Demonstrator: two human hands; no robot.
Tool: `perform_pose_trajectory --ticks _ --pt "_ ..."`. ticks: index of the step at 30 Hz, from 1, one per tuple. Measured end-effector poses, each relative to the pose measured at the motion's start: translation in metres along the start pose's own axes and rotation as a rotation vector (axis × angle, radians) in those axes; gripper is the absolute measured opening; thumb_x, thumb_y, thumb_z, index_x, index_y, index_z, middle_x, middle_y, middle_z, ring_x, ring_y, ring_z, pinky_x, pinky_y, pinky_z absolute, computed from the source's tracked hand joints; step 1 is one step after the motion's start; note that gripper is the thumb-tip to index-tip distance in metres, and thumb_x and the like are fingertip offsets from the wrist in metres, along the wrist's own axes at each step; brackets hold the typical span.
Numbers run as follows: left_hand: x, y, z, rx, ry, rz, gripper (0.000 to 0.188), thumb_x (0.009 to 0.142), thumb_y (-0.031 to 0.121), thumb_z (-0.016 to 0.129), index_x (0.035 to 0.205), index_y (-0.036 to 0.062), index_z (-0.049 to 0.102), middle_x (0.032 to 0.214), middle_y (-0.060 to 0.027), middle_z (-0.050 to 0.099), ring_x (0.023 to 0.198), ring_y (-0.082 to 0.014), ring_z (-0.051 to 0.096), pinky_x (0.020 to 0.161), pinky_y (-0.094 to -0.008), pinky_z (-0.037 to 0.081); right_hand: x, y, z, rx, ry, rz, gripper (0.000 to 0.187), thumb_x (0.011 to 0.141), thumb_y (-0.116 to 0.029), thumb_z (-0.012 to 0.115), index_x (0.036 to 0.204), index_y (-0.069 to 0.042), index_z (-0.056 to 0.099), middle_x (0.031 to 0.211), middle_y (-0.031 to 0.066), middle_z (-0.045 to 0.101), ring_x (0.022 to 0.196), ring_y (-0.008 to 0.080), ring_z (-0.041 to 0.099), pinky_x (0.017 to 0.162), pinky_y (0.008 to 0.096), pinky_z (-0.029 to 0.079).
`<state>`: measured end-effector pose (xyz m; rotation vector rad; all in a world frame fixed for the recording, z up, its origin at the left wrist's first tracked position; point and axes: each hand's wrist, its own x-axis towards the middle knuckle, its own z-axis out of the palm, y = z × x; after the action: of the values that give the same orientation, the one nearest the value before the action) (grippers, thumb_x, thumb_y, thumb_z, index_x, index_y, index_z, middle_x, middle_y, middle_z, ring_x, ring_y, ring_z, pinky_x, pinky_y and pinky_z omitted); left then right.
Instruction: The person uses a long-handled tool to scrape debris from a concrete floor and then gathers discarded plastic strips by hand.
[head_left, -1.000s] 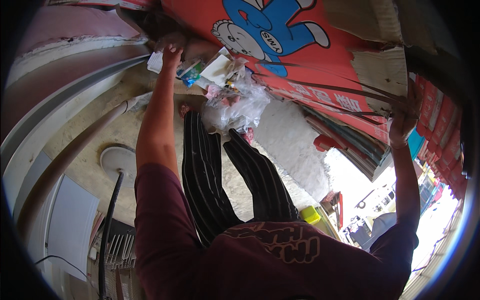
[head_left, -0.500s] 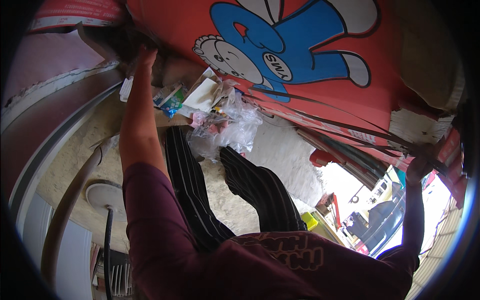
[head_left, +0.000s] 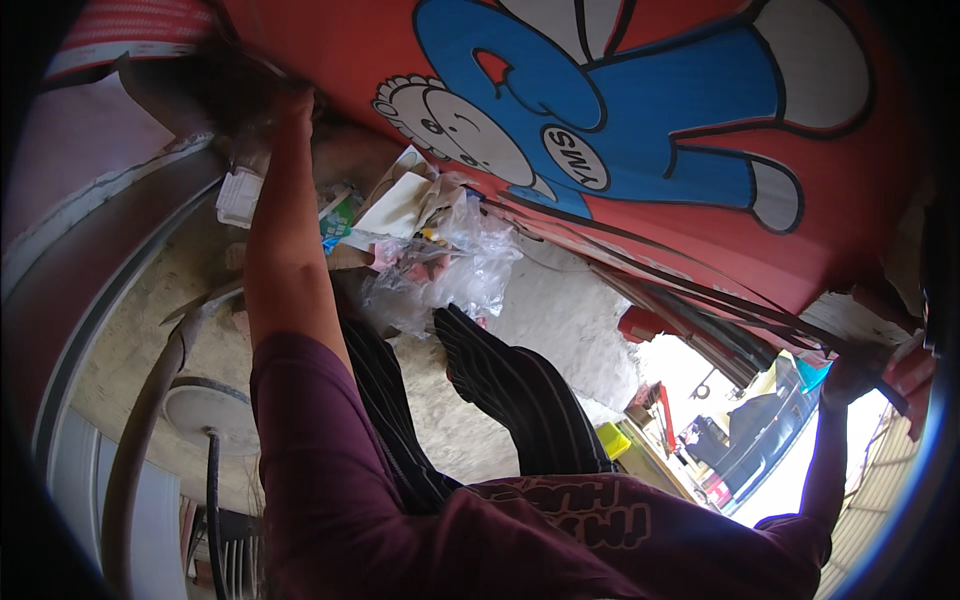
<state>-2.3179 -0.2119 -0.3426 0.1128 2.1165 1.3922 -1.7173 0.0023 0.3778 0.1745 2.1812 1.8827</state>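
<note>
A big red box (head_left: 645,225) with a blue-and-white cartoon figure fills the upper part of the view, tilted in front of me. Dark straps (head_left: 760,308) run along its lower edge. My left hand (head_left: 290,108) is closed at the box's lower left edge; deep shadow hides most of its fingers. At the far right, my right hand (head_left: 848,378) is closed around the strap, beside the box's torn corner (head_left: 860,315). That hand is dim, and its fingertips do not show.
Crumpled clear plastic (head_left: 440,280) and paper scraps (head_left: 395,205) lie on the concrete floor (head_left: 450,420) by my legs. A curved brown pipe (head_left: 140,440) and a round-based stand (head_left: 210,415) are at left. Long dark bars (head_left: 690,330) lie under the box at right, near a bright opening.
The box's printed face has shifted right and slightly down, and looks larger. My right hand is lower with the strap; my left hand stays at the left edge. My legs have shifted a little.
</note>
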Motion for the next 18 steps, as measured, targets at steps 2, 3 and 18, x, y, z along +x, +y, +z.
perform_pose_trajectory --ticks 2,3,18 --pt "0.001 -0.006 -0.006 -0.127 -0.090 -0.053 0.033 0.076 0.021 0.063 0.106 0.0093 0.054 0.079 0.0005 0.055 0.067 -0.0093 0.054 0.047 -0.0279 0.043 -0.008 0.001 0.011 0.504 0.013 0.168 0.048 0.094 -0.029 0.042 0.126 0.007 0.037 0.126 0.0278 0.042 0.109 0.0367 0.050 0.088 0.0383 0.045" --pt "-0.018 0.023 -0.001 -0.160 -0.228 -0.159 0.030 0.078 0.021 0.061 0.105 0.0084 0.054 0.076 0.0011 0.054 0.064 -0.0086 0.052 0.045 -0.0277 0.041 -0.001 -0.008 0.001 0.683 -0.019 0.234 0.050 0.094 -0.030 0.042 0.128 0.006 0.035 0.128 0.0275 0.039 0.112 0.0369 0.048 0.091 0.0394 0.043" --pt "-0.203 0.376 -0.097 -0.455 -0.187 0.303 0.010 0.089 0.008 0.047 0.095 0.0061 0.055 0.069 0.0027 0.048 0.062 -0.0042 0.043 0.053 -0.0198 0.032 0.155 -0.029 -0.068 1.475 0.008 0.416 0.038 0.093 -0.018 0.039 0.127 -0.005 0.048 0.129 0.0128 0.043 0.120 0.0295 0.040 0.100 0.0398 0.033"
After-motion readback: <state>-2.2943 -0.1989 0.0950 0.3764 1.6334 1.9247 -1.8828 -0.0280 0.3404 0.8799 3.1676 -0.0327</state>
